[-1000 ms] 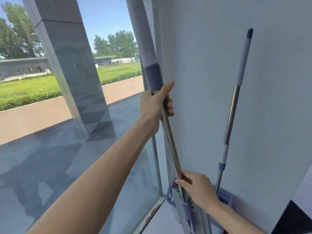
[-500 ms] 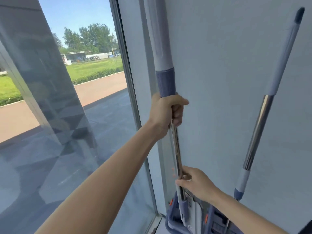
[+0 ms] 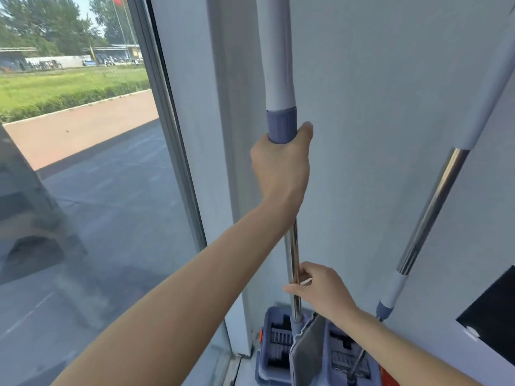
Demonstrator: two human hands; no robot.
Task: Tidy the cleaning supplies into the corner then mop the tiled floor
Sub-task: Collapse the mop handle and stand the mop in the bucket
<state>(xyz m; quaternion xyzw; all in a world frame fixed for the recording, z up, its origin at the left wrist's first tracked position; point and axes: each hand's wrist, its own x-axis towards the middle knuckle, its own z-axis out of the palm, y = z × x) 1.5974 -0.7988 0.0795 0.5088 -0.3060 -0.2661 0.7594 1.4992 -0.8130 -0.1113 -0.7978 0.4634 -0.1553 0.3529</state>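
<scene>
Mop handle [image 3: 279, 65]: upright, just beside the wall corner [image 3: 223, 135], its grey flat head [image 3: 306, 355] hanging down into the blue bucket [image 3: 274, 346].
My left hand [image 3: 281, 165]: wrapped tight around the handle at the blue collar.
My right hand [image 3: 320, 291]: pinching the steel shaft lower down, above the bucket.
2nd mop [image 3: 434, 201]: leaning on the wall, right of the corner.

I can read no text, label, brand or number. Beyond the window [image 3: 83, 190], the far buildings [image 3: 69, 59] carry signs too blurred to make out. The mop [image 3: 280, 65] and bucket [image 3: 274, 344] show no lettering.
</scene>
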